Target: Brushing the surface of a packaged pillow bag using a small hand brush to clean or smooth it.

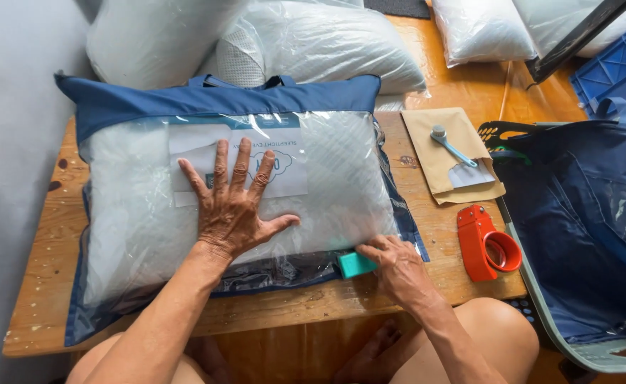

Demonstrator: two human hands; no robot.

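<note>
Pillow bag w/ white label

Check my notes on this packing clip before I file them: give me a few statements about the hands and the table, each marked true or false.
1. The left hand lies flat, fingers spread, on the clear front of the pillow bag. True.
2. The right hand holds the red tape dispenser. False: it pinches a small teal block at the bag's edge; the dispenser lies untouched on the wooden table.
3. A brown envelope lies right of the bag. True.
4. The bag's trim is green. False: it is blue.
</note>
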